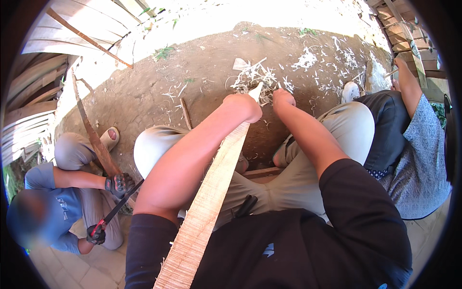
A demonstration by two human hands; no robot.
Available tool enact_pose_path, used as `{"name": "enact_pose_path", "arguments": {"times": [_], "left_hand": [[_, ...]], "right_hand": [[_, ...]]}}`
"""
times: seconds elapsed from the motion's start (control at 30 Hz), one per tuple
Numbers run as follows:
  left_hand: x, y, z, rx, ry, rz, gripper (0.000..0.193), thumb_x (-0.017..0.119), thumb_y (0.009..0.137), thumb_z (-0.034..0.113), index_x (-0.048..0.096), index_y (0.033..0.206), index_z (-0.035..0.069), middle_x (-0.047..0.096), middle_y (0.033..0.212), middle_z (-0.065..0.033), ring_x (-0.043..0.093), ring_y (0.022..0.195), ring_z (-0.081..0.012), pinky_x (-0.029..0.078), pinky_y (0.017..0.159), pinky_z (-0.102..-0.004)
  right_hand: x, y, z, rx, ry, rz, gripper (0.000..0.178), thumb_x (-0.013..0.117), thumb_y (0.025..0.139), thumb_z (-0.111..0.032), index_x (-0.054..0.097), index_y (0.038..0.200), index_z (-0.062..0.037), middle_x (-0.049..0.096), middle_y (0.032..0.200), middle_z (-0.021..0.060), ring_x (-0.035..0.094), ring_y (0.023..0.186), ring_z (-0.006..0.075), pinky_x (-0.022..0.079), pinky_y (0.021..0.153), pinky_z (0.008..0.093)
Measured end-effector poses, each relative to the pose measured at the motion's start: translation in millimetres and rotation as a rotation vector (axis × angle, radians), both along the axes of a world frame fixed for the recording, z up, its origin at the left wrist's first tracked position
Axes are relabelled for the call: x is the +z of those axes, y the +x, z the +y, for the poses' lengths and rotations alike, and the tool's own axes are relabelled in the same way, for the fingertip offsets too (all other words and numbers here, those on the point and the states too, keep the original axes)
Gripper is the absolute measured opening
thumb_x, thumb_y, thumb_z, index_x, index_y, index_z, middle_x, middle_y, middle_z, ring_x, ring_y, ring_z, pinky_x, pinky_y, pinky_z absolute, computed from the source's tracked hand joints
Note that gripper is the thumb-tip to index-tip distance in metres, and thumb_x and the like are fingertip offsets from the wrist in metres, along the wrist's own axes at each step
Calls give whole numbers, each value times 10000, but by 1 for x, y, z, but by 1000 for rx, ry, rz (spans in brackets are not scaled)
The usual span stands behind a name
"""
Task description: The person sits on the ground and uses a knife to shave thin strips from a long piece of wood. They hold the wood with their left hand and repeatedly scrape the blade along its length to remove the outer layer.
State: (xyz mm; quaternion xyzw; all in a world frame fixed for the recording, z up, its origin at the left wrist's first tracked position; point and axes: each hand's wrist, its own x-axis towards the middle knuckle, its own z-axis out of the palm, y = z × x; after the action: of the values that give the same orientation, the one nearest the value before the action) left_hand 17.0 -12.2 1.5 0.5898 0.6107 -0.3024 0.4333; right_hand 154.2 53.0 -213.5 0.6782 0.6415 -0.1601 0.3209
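A long pale wooden plank (206, 207) runs from beside my left upper arm away from me and narrows to a cut tip at the far end. My left hand (243, 106) is closed round it close to that tip. To the right of the tip, my right hand (283, 98) is closed in a fist; whatever it grips is hidden behind the fingers. Curled wood shavings (255, 77) lie in a heap on the dirt just beyond both hands.
At left, a person in blue with dark gloves holds a red-handled long blade (118, 208) against a brown board (91, 127). Close on my right sits another person in a patterned garment (416, 164). A thin stick (186, 114) lies near my left knee. More shavings (305, 60) litter the ground.
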Motion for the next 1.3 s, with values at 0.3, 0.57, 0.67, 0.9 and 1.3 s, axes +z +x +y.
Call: {"name": "enact_pose_path", "arguments": {"times": [0.3, 0.57, 0.67, 0.9, 1.3], "left_hand": [[-3, -4, -8, -12, 44, 12, 447, 458, 807, 160, 608, 1211, 41, 585, 1258, -169, 578, 1152, -305, 459, 934, -403], [15, -10, -10, 18, 64, 6, 473, 451, 803, 157, 573, 1242, 31, 579, 1248, -193, 581, 1132, -319, 463, 914, -404], [13, -9, -6, -16, 73, -2, 475, 449, 805, 156, 569, 1250, 42, 580, 1245, -193, 583, 1128, -320, 463, 912, -405], [20, -10, -5, 24, 68, 0, 472, 445, 812, 176, 570, 1248, 47, 575, 1250, -196, 580, 1129, -326, 458, 920, -402], [13, -12, -2, -7, 52, 16, 457, 456, 835, 257, 605, 1206, 36, 585, 1256, -160, 575, 1141, -320, 462, 944, -406]], "right_hand": [[29, 21, 39, 337, -332, 192, 445, 501, 942, -404, 657, 1061, -5, 669, 1035, 141, 651, 929, 275, 522, 784, 389], [73, 17, 55, 562, -449, 51, 358, 564, 906, -361, 694, 990, -38, 689, 929, 138, 671, 815, 287, 524, 693, 434], [103, 7, 57, 565, -280, -77, 216, 628, 811, -189, 720, 979, -89, 697, 987, 118, 682, 901, 272, 538, 726, 425], [137, 1, 45, 548, -115, 70, 294, 624, 774, -142, 702, 1056, -115, 686, 1083, 93, 664, 1000, 261, 543, 801, 406], [86, 13, 29, 398, 21, 296, 246, 533, 803, -84, 697, 973, -13, 672, 1039, 199, 657, 987, 342, 530, 823, 432]]}}
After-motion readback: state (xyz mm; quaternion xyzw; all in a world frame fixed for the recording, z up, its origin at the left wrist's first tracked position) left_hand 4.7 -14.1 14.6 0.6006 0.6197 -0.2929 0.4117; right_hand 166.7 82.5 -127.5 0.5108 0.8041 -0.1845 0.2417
